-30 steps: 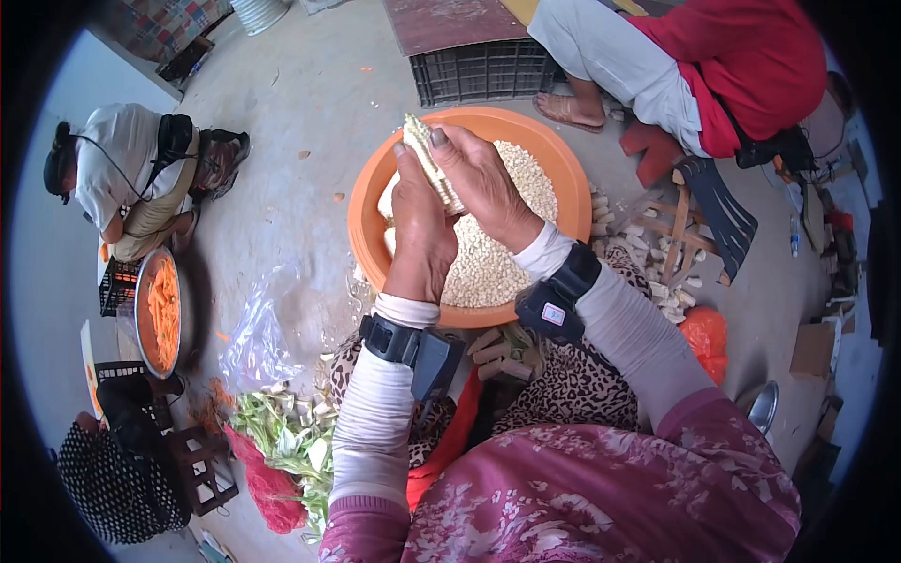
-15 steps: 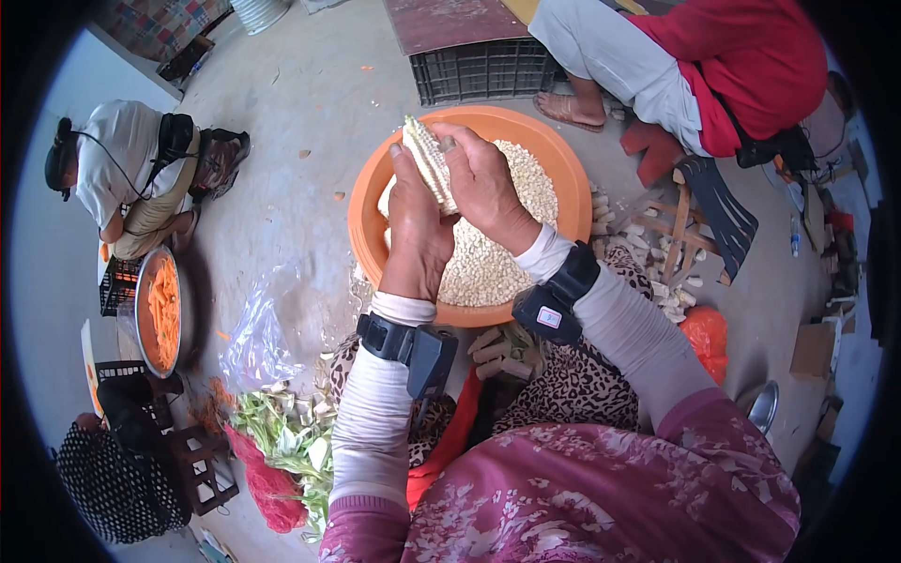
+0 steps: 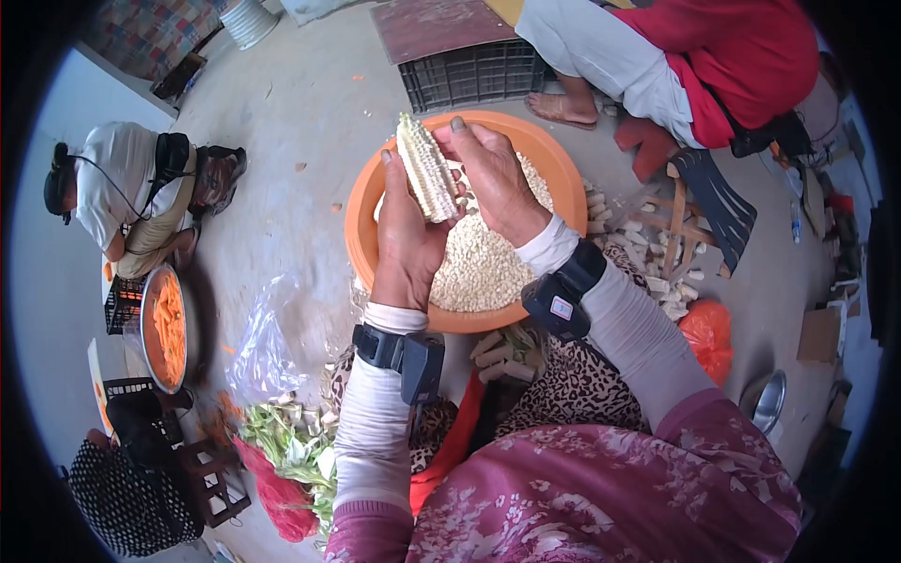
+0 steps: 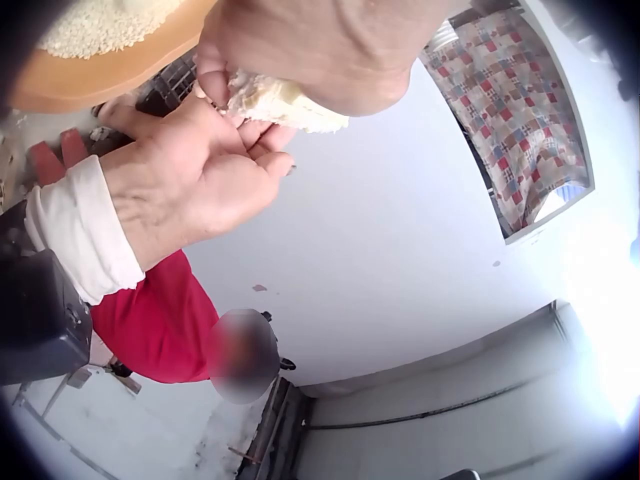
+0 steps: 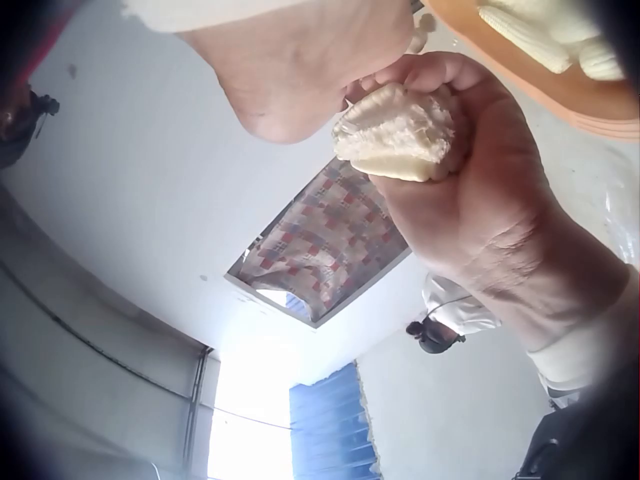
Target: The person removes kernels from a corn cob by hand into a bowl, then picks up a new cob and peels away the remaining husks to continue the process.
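A partly shelled, pale corn cob (image 3: 424,174) tilts upward over the orange basin (image 3: 358,235). My left hand (image 3: 410,235) grips it around the lower part, with the thumb along its left side. To its right is my right hand (image 3: 502,188), its thumb raised off the rows and its fingers at the cob's upper edge. In the left wrist view the right fingers curl in against the cob (image 4: 285,104). The broken end of the cob (image 5: 395,135) shows in the left palm in the right wrist view. Loose kernels (image 3: 481,272) heap in the basin, with more cobs (image 5: 525,38) beside them.
Bare cobs (image 3: 671,296) lie scattered right of the basin. Husks (image 3: 305,446) and a clear plastic bag (image 3: 265,342) are at the left. A black crate (image 3: 474,75) stands beyond the basin, near a person in red (image 3: 741,66). Further left is a pan of orange strips (image 3: 170,328).
My right thumb has come off the cob and the right hand has shifted slightly right. The left hand has turned the cob so more of its rows face up. The head view has shifted slightly.
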The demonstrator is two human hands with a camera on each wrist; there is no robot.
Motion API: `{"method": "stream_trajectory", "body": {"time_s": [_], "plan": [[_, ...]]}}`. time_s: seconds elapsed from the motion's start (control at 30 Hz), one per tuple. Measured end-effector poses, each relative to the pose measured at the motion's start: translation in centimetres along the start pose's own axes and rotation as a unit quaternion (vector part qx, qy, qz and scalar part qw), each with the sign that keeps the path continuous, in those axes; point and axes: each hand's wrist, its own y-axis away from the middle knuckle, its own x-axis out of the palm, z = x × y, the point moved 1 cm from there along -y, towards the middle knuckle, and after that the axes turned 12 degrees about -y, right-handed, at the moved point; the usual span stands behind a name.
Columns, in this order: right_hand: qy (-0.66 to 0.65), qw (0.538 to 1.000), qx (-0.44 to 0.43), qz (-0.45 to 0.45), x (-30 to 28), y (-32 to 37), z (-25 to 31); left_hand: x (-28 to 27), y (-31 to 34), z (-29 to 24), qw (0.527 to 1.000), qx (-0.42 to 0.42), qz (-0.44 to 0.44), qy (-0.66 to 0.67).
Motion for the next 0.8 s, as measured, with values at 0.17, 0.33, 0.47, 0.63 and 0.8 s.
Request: {"method": "stream_trajectory", "body": {"time_s": [0.17, 0.33, 0.47, 0.63, 0.8], "plan": [[0.03, 0.995, 0.025, 0.092, -0.8, -0.3, 0.7, 0.0, 0.1, 0.0, 1.0, -0.004, 0.018, 0.001], [-0.054, 0.985, 0.102, 0.127, -0.6, 0.1, 2.4, 0.0, 0.2, 0.0, 0.993, -0.026, 0.113, 0.012], [-0.057, 0.983, 0.107, 0.135, -1.1, -0.5, 2.0, 0.1, 0.1, -0.1, 0.988, -0.03, 0.15, -0.009], [-0.117, 0.985, 0.046, 0.118, -1.5, -1.1, 2.0, 0.8, 0.1, 0.1, 0.997, -0.027, 0.013, -0.076], [-0.063, 0.994, 0.002, 0.087, -0.9, -0.4, 2.4, 0.6, -0.2, 0.7, 0.987, 0.021, 0.045, -0.15]]}}
